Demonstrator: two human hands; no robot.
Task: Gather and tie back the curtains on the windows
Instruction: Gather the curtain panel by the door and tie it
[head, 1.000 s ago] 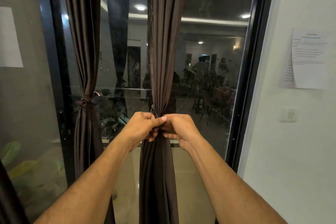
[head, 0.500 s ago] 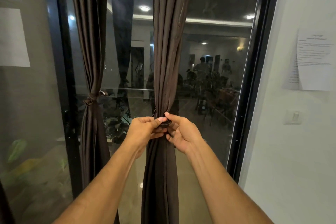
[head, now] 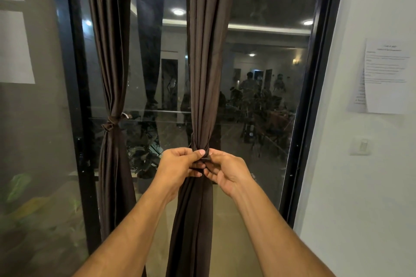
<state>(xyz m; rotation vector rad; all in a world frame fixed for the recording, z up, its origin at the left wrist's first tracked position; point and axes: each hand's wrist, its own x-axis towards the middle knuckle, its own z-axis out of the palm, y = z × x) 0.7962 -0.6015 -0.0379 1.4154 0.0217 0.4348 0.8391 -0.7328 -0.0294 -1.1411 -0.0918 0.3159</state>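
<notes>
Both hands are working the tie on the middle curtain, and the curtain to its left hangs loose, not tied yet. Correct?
Not quite. The head view shows the left curtain already tied. The left hand and right hand do pinch the tie on the middle curtain.

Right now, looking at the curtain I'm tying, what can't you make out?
- Tie band, head view: mostly hidden by left hand and right hand; can't tell if knotted.
- Curtain top and hem: cut off by frame edges.
- Paper notice text: too small.
- Left curtain tie: too dark.
</notes>
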